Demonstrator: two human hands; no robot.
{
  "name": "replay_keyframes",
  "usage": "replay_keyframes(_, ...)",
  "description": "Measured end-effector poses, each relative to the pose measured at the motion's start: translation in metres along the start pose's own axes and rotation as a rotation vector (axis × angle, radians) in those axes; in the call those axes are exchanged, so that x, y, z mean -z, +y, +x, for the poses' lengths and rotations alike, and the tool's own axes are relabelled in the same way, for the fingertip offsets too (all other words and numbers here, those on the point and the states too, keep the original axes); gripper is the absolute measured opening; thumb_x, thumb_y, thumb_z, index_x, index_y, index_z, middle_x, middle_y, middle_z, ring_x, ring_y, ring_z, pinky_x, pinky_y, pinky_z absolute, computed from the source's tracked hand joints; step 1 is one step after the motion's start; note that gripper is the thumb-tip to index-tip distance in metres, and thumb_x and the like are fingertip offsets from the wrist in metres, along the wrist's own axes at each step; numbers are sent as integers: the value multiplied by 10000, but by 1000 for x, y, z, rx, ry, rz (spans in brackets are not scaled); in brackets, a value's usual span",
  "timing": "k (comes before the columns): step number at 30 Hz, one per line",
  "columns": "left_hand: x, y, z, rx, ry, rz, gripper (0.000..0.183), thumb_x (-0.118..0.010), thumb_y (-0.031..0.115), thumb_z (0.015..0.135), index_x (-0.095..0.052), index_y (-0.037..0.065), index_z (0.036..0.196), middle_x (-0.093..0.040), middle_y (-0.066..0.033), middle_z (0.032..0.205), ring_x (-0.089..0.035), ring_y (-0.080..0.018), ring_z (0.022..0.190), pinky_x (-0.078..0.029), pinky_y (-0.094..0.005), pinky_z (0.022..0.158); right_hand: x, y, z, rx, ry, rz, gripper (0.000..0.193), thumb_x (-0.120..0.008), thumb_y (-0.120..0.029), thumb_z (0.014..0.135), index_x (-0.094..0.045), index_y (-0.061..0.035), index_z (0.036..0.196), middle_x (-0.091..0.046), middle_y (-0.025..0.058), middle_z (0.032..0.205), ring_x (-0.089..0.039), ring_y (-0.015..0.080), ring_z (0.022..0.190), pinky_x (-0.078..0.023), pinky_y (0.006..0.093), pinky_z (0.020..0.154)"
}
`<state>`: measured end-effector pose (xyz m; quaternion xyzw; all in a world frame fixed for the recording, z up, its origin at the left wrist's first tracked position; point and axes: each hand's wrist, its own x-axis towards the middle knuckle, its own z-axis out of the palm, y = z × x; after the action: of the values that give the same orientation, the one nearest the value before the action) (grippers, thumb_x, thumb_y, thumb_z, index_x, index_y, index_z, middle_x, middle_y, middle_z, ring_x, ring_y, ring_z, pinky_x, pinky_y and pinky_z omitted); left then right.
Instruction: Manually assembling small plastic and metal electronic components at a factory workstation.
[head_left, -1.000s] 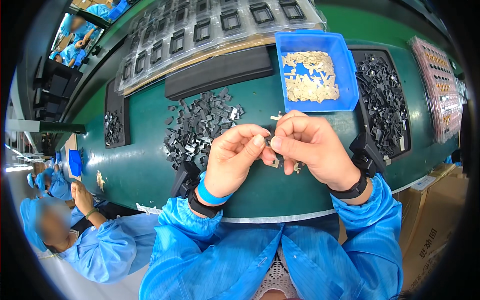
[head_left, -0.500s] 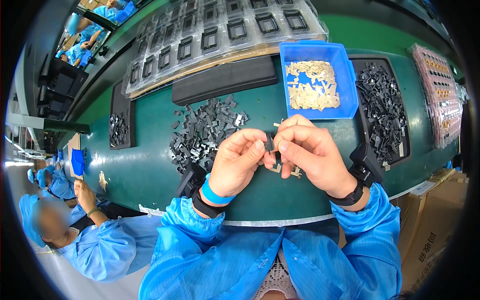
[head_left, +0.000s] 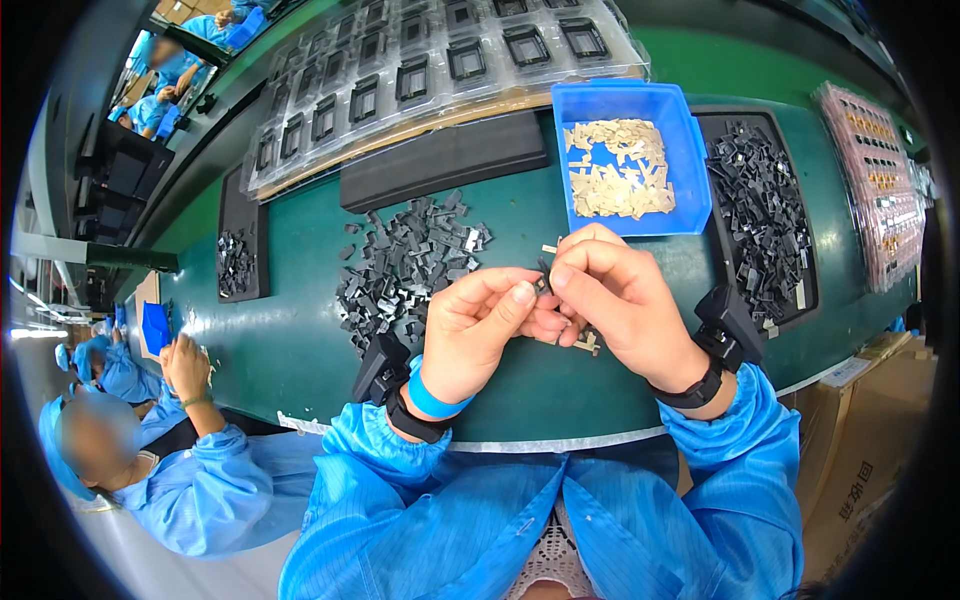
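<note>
Between my two hands is a small black plastic part point(head_left: 543, 280), mostly covered by fingertips. My left hand point(head_left: 480, 322) pinches it between thumb and index finger. From the other side, the thumb and index finger of my right hand point(head_left: 618, 298) close on the same part; whether they also hold a smaller piece is hidden. A few pale flat pieces point(head_left: 588, 344) lie on the table under my right hand. To the left of my hands spreads a loose heap of small black parts point(head_left: 410, 262). Beyond my right hand stands a blue bin point(head_left: 692, 190) of pale pieces.
A black tray of dark parts point(head_left: 762, 215) lies right of the bin, with pink-tinted blister trays point(head_left: 872, 190) farther right. Clear trays of black frames point(head_left: 440, 80) are stacked at the back, behind a black foam block point(head_left: 445, 162). A co-worker point(head_left: 190, 470) sits at the left.
The black part has been tilted from upright to a flatter angle between my fingers. My left fingers have curled closer under it. The co-worker's hands have shifted slightly right and down.
</note>
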<state>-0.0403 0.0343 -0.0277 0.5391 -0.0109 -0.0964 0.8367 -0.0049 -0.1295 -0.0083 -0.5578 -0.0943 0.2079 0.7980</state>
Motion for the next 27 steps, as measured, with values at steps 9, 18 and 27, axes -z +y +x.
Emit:
replay_keyframes(9, -9, -6, -5, -141, 55, 56, 176, -487, 68, 907, -550, -52, 1019, -637, -146, 876, -643, -199, 745, -557, -317, 685, 0, 18, 4, 457, 106, -469, 142, -585, -99, 848, -567, 25, 781, -461, 54, 828, -519, 75, 586, -433, 193, 503)
replay_keyframes(18, -9, -4, -6, -45, 126, -54, 180, -501, 86, 905, -556, -36, 1025, -630, -122, 833, -638, -185, 705, -548, -285, 637, -7, 10, -1, 327, 89, -340, 108, -635, -34, 785, -544, 21, 769, -455, 61, 848, -563, 90, 595, -458, 199, 489)
replay_keyframes(27, -5, 0, -1, 22, 124, -74, 156, -532, 64, 884, -586, -22, 1002, -641, -132, 871, -638, -168, 749, -540, -279, 677, 2, 2, 2, -11, 8, -61, 140, -544, -106, 860, -580, 8, 789, -481, 38, 855, -577, 85, 631, -476, 197, 512)
